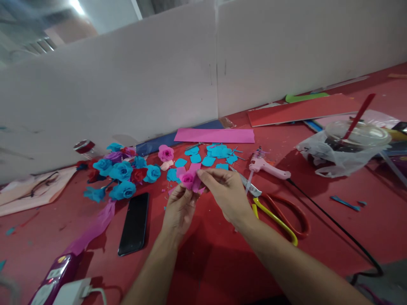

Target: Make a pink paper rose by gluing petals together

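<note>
Near the middle of the red table, my left hand is closed on the base of a pink paper flower with a rolled centre. My right hand pinches a pink paper petal at the flower's right side. Whether that petal is stuck to the flower is hidden by the fingers. Blue paper petals lie scattered just beyond my hands. A finished-looking pink flower rests to their left. Beside my right wrist are scissors with red and yellow handles.
A pink glue gun trails a black cord on the right. Farther right stands a lidded cup in a plastic bag. Left are a bunch of paper flowers, a phone and a purple power strip. A pink paper strip lies behind.
</note>
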`<state>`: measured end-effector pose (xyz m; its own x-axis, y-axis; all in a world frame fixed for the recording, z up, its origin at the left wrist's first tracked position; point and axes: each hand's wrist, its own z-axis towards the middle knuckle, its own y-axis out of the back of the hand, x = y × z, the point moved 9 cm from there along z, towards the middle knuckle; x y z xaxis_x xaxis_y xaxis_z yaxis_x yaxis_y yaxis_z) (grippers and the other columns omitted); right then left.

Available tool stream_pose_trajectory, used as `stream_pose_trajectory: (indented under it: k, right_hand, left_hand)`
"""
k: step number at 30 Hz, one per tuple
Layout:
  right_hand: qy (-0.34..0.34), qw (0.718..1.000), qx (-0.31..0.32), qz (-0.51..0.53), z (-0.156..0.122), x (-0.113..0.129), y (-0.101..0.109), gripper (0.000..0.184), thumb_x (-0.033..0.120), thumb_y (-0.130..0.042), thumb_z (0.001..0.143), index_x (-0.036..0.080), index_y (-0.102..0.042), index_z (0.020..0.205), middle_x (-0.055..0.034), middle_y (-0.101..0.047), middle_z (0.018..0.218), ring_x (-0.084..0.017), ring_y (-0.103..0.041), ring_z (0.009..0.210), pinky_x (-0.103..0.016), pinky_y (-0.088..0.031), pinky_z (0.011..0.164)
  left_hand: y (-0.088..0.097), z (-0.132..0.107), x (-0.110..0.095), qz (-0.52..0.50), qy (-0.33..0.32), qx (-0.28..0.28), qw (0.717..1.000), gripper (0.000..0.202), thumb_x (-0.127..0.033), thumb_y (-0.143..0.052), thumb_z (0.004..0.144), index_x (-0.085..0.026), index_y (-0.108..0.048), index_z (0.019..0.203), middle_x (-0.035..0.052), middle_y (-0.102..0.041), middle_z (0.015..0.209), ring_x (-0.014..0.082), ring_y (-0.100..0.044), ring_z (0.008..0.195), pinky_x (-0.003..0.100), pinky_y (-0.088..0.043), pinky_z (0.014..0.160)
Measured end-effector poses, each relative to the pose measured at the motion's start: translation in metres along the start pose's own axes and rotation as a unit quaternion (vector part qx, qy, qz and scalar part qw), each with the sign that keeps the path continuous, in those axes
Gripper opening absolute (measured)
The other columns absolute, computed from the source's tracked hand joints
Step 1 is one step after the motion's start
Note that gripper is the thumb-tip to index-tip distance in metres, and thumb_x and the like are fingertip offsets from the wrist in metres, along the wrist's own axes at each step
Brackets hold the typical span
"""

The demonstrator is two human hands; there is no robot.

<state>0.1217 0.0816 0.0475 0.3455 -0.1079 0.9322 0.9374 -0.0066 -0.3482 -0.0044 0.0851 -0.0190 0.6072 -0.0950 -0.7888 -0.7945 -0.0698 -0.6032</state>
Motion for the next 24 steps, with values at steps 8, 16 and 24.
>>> stream_pose_trajectory:
  k: [8, 16, 24]
  right_hand:
    - [-0.064, 0.996, 0.056, 0.001, 0.007, -0.016, -0.004, 0.014, 0.022, -0.063, 0.072, 0.021, -0.072, 0.082, 0.0011, -0.067, 0.069, -0.009, -0.057, 0.058, -0.021, -0.044, 0.056]
    - [-0.041, 0.991, 0.121, -0.04, 0.008, -0.017, -0.014, 0.015, 0.029, -0.073, 0.065, 0.023, -0.075, 0.079, 0.0001, -0.064, 0.075, -0.012, -0.055, 0.07, -0.026, -0.045, 0.068]
    - [-0.034, 0.99, 0.133, -0.028, 0.008, -0.016, -0.018, 0.016, 0.034, -0.074, 0.064, 0.023, -0.075, 0.076, 0.0, -0.063, 0.072, -0.013, -0.057, 0.067, -0.029, -0.048, 0.067]
  left_hand:
    - [-0.002, 0.0, -0.001, -0.046, 0.008, 0.015, 0.999, 0.015, -0.021, -0.079, 0.061, -0.018, -0.068, 0.069, -0.0042, -0.055, 0.05, 0.007, -0.049, 0.05, 0.026, -0.047, 0.065]
    - [0.001, 0.001, -0.007, -0.054, -0.002, 0.01, 0.999, 0.014, -0.015, -0.078, 0.06, -0.015, -0.067, 0.069, -0.0015, -0.061, 0.061, 0.0049, -0.048, 0.049, 0.021, -0.044, 0.057]
    - [-0.001, 0.0, -0.005, -0.051, 0.003, 0.019, 0.999, 0.009, -0.015, -0.076, 0.063, -0.015, -0.068, 0.067, 0.0008, -0.065, 0.064, 0.0055, -0.05, 0.051, 0.02, -0.042, 0.054]
